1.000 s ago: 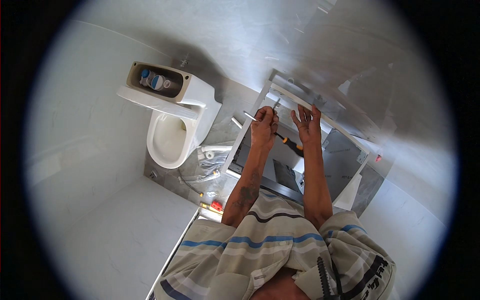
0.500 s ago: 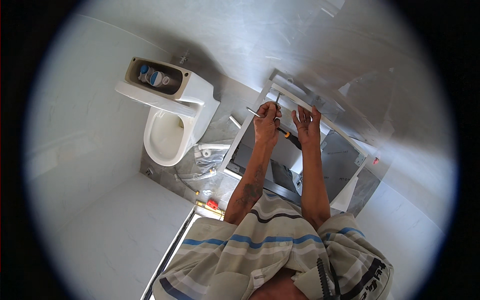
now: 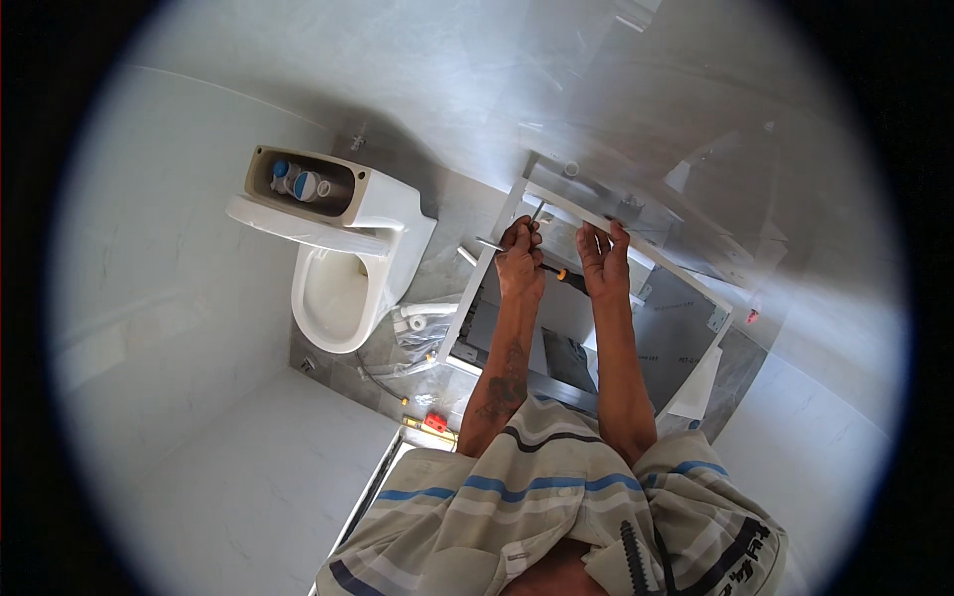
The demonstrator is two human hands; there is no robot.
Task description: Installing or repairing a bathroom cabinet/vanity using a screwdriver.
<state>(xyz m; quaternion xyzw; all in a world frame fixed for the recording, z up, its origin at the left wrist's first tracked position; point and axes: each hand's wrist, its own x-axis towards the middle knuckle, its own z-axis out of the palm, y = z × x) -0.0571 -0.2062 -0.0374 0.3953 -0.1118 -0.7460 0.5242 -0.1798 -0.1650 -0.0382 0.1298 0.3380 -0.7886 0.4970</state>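
The right hand (image 3: 605,263) has just drawn its fingers closer together, half curled near the far rail; I can't tell if it holds anything. Here's the open cabinet (image 3: 465,310), right of the white toilet (image 3: 396,209). Inside its far-left corner, the left hand (image 3: 520,256) is closed around the screwdriver, whose black-and-orange handle (image 3: 570,279) points right, beside the right wrist. A thin metal piece (image 3: 538,212) juts beyond the left fingertips!

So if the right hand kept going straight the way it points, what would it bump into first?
Probably the far white cabinet rail: the right hand reaches toward it, overlapping it in this view, though depth is unclear and it might pass above.
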